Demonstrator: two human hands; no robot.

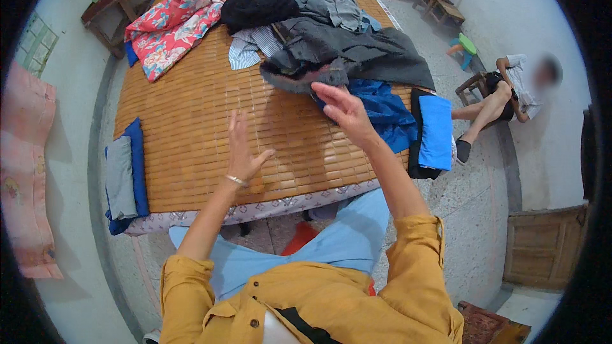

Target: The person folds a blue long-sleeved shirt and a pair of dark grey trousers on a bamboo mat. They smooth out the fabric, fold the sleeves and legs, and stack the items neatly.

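Observation:
My left hand (240, 153) hovers over the bamboo mat (185, 146) with its fingers spread and nothing in it. My right hand (346, 113) reaches toward a pair of dark grey trousers (376, 54), its fingers stretched out at the waistband. Whether the fingertips touch the cloth I cannot tell. The waistband end lies bunched toward me, and the legs run off to the right edge of the bed. Partly under the trousers and beside my right hand lies a crumpled blue garment (386, 118).
Folded blue and black clothes (436, 130) lie at the bed's right edge, folded grey and blue ones (121, 175) at its left. Farther back are a red floral cloth (182, 19), a striped shirt (245, 50) and a black garment (258, 3). A person (519, 89) sits at the right.

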